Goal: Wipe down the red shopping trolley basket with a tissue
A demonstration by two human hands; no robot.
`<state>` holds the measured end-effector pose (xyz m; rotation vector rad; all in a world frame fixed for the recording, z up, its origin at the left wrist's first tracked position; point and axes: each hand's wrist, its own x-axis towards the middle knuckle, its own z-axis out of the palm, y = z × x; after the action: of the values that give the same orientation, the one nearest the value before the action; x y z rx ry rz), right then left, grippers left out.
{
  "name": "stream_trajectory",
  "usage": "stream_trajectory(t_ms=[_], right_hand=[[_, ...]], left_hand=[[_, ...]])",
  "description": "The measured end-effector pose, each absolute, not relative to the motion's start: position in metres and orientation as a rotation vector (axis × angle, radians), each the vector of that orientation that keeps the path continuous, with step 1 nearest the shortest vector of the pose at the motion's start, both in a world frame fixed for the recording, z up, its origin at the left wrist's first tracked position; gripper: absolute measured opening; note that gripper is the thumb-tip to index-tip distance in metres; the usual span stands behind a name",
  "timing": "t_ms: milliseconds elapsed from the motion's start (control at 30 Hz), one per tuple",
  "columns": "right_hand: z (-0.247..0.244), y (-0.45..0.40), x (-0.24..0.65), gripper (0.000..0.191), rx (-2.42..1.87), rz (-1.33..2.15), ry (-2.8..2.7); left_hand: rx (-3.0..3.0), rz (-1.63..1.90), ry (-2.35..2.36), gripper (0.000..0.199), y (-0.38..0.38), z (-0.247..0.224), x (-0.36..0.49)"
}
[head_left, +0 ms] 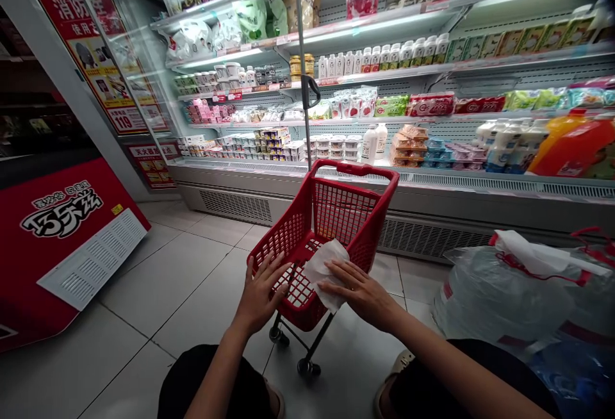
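Observation:
A small red plastic shopping cart (355, 214) with lattice sides stands in front of me, its near end low between my knees. My left hand (259, 291) rests on the near left rim, fingers spread and nothing in it. A thin white wipe (319, 262) drapes over the near right edge of the basket. My right hand (358, 291) lies over that wipe, fingers extended along it and thumb side toward the basket, pressing it to the cart. The palm's underside is hidden.
Behind the cart runs a lit refrigerated display (269, 182) stocked with yogurts, bottles and bags. A red freezer (62, 233) stands at left. Plastic-wrapped bundles (504, 297) sit on the tiled floor (192, 259) at right. A glass door handle (310, 91) rises behind the cart.

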<state>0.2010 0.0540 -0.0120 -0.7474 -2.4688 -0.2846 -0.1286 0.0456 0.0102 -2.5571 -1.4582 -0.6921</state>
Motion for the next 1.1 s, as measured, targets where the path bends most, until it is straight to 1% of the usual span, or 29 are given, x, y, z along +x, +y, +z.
stream_trajectory(t_ms=[100,200,367,567,633,733,833,967,1033,1100], right_hand=[[-0.01,0.051,0.188,0.077,-0.761,-0.31,-2.441],[-0.012,0.051,0.176,0.073,-0.774,-0.355,-2.441],[-0.019,0.057,0.196,0.07,-0.76,-0.366,-2.46],[-0.021,0.068,0.264,0.074,-0.932,-0.397,-2.379],[-0.023,0.067,0.268,0.076,-1.014,-0.395,-2.3],[-0.03,0.059,0.242,0.082,-1.102,-0.375,-2.159],[-0.038,0.047,0.189,0.084,-1.061,-0.348,-2.177],[-0.04,0.031,0.126,0.072,-0.876,-0.36,-2.273],[-0.037,0.027,0.118,0.068,-0.814,-0.386,-2.307],[-0.034,0.028,0.131,0.069,-0.785,-0.411,-2.346]], left_hand=[[-2.574,-0.654,-1.368,0.051,0.036,0.009,-0.101],[-2.523,-0.692,-1.345,0.057,0.031,0.003,-0.083],[-2.474,-0.672,-1.419,0.062,0.035,-0.003,-0.089],[-2.444,-0.678,-1.543,0.064,0.039,-0.008,-0.093],[-2.443,-0.703,-1.538,0.064,0.042,-0.009,-0.089],[-2.464,-0.731,-1.5,0.068,0.047,-0.009,-0.081],[-2.524,-0.716,-1.453,0.085,0.051,-0.009,-0.073],[-2.582,-0.827,-1.457,0.115,0.049,-0.01,-0.069],[-2.597,-0.92,-1.495,0.121,0.049,-0.01,-0.069],[-2.586,-0.975,-1.537,0.122,0.05,-0.01,-0.07]])
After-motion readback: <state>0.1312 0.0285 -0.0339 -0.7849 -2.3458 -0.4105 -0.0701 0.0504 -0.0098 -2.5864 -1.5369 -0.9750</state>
